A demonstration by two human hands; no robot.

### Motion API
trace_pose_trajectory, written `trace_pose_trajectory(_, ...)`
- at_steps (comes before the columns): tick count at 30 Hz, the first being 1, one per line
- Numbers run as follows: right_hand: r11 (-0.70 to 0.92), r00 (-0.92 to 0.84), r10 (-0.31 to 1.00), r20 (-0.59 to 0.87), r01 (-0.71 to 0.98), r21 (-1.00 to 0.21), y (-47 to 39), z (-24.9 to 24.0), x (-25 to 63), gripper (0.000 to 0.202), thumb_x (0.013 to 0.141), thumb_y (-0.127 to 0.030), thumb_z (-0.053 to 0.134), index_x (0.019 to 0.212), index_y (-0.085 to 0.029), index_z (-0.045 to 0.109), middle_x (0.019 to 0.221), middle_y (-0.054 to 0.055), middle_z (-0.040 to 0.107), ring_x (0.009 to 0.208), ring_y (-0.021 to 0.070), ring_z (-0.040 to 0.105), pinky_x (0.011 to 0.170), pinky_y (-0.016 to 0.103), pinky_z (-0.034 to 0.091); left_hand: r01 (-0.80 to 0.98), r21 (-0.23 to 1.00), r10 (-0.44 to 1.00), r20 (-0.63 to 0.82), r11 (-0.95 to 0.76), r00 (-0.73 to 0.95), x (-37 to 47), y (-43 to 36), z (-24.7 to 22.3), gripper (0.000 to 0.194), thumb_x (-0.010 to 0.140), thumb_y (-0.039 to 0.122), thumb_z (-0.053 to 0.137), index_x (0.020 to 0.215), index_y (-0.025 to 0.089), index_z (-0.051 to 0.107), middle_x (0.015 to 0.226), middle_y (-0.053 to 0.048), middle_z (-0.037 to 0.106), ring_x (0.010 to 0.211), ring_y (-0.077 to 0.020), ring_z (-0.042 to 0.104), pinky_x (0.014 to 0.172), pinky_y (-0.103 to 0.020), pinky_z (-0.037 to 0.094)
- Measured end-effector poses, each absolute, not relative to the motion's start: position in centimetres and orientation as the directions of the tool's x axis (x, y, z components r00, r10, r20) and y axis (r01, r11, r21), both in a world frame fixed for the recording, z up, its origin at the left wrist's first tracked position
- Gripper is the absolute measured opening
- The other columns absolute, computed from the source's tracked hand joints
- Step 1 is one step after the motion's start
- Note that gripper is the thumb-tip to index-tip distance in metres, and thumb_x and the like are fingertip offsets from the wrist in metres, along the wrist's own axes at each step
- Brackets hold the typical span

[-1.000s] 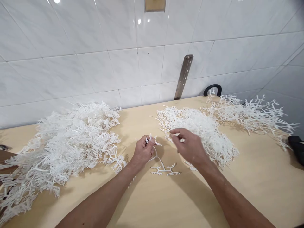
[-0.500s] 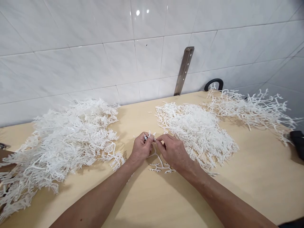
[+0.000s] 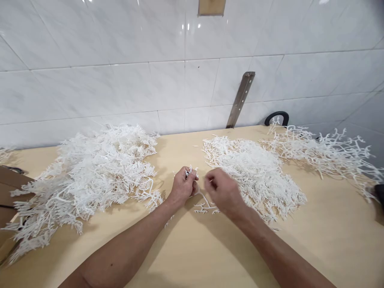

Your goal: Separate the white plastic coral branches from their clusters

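Observation:
A white branched plastic piece is gripped by my left hand, its thumb and fingers closed around the upper end. Small tips poke out above that thumb, and a forked stem hangs below toward the table. Just right of it, apart from the piece's top, is my right hand, slightly blurred, with fingers curled in a pinch. Whether anything is between those fingertips is hidden. Close behind the right hand lies a heap of small white plastic bits.
A large pile of white branched pieces covers the table's left, beside a brown cardboard box. Bare branched frames lie at far right near a black curved handle. A metal bracket leans on the tiled wall.
My right hand has drawn back to the right from my left hand, where its fingertips were at the piece. My left hand still holds the branched piece. The camera view has shifted slightly.

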State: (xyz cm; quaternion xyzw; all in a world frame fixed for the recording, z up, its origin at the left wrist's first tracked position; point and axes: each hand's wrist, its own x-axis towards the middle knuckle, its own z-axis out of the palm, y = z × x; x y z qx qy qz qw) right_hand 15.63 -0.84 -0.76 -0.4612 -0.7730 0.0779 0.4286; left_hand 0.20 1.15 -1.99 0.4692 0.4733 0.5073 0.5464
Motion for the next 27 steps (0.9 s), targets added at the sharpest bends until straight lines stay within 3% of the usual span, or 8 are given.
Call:
trace_pose_trajectory(4, 0.249, 0.211, 0.696, 0.686, 0.825, -0.507, 1.5, 1.1, 21.9, 0.007, 0.087, -0.027, 0.058, 0.087, -0.021, 0.060, 0.073, 0.004, 0.062, 0.063, 0.0193, 0.059, 0.067, 0.035, 0.048, -0.107, 0.994, 0.993, 0.019, -0.006, 0.117, 0.5, 0.7, -1.9, 0.036, 0.084, 0.053, 0.062, 0.080, 0.020, 0.048, 0.058, 0.007, 0.051, 0.037, -0.0050, 0.040, 0.038, -0.018, 0.030)
trace_pose_trajectory(9, 0.187, 0.290, 0.620, 0.729, 0.848, -0.497, 2.3, 1.4, 25.4, 0.012, 0.085, -0.025, 0.056, 0.094, -0.020, 0.062, 0.091, 0.009, 0.066, 0.062, 0.0176, 0.059, 0.077, 0.039, 0.050, 0.146, 0.960, 0.932, 0.187, -0.241, 0.309, 1.5, -2.2, 0.0, 0.022, 0.088, 0.039, 0.061, 0.093, 0.019, 0.056, 0.074, 0.001, 0.058, 0.060, -0.0114, 0.056, 0.053, -0.022, 0.045)
trace_pose_trajectory(13, 0.232, 0.290, 0.594, 0.750, 0.831, -0.505, 2.3, 1.4, 24.8, 0.015, 0.085, -0.025, 0.054, 0.092, -0.017, 0.064, 0.090, 0.010, 0.068, 0.060, 0.0168, 0.059, 0.073, 0.037, 0.051, 0.402, 0.671, 0.710, 0.270, -0.623, 0.650, 2.4, -5.0, 0.8, 0.029, 0.085, 0.027, 0.065, 0.112, 0.020, 0.058, 0.105, -0.008, 0.063, 0.094, -0.0218, 0.060, 0.080, -0.034, 0.051)
trace_pose_trajectory(15, 0.233, 0.311, 0.600, 0.737, 0.814, -0.532, 2.3, 1.4, 24.7, 0.016, 0.083, -0.025, 0.054, 0.092, -0.016, 0.065, 0.088, 0.010, 0.069, 0.059, 0.0170, 0.059, 0.070, 0.036, 0.051, 0.548, 0.507, 0.717, 0.231, -0.666, 0.658, 2.7, -5.6, 0.3, 0.027, 0.087, 0.024, 0.062, 0.113, 0.020, 0.056, 0.109, -0.009, 0.060, 0.095, -0.0233, 0.059, 0.081, -0.036, 0.050)
trace_pose_trajectory(18, 0.214, 0.361, 0.625, 0.692, 0.774, -0.596, 2.3, 1.3, 25.1, 0.020, 0.083, -0.026, 0.053, 0.093, -0.015, 0.066, 0.088, 0.010, 0.070, 0.062, 0.0183, 0.060, 0.067, 0.036, 0.050, 0.677, 0.284, 0.730, 0.169, -0.679, 0.662, 2.6, -5.6, -0.8, 0.012, 0.092, 0.012, 0.047, 0.093, 0.019, 0.056, 0.093, -0.006, 0.059, 0.078, -0.0194, 0.056, 0.067, -0.030, 0.046)
trace_pose_trajectory(21, 0.209, 0.395, 0.640, 0.659, 0.736, -0.644, 2.4, 1.2, 25.6, 0.023, 0.083, -0.027, 0.051, 0.095, -0.015, 0.067, 0.086, 0.010, 0.070, 0.065, 0.0198, 0.061, 0.068, 0.037, 0.051, 0.654, 0.175, 0.677, 0.205, -0.736, 0.707, 2.0, -5.5, -1.0, 0.020, 0.087, 0.002, 0.044, 0.086, 0.020, 0.053, 0.084, -0.003, 0.057, 0.071, -0.0165, 0.052, 0.060, -0.026, 0.040)
trace_pose_trajectory(25, 0.221, 0.450, 0.649, 0.613, 0.660, -0.718, 2.0, 1.9, 25.5, 0.022, 0.083, -0.028, 0.054, 0.093, -0.015, 0.067, 0.087, 0.010, 0.070, 0.067, 0.0194, 0.061, 0.068, 0.036, 0.051, 0.613, 0.103, 0.601, 0.380, -0.783, 0.703, 1.2, -6.0, -0.5, 0.025, 0.081, -0.003, 0.043, 0.086, 0.020, 0.052, 0.084, -0.003, 0.056, 0.070, -0.0158, 0.051, 0.057, -0.025, 0.038)
trace_pose_trajectory(27, 0.245, 0.382, 0.771, 0.510, 0.561, -0.790, 1.4, 2.5, 24.9, 0.026, 0.087, -0.036, 0.055, 0.094, -0.015, 0.067, 0.081, 0.008, 0.068, 0.061, 0.0171, 0.059, 0.059, 0.031, 0.049, 0.610, 0.074, 0.569, 0.463, -0.789, 0.680, 1.2, -6.4, -0.5, 0.026, 0.080, -0.004, 0.042, 0.085, 0.019, 0.052, 0.082, -0.003, 0.056, 0.070, -0.0157, 0.051, 0.057, -0.025, 0.040)
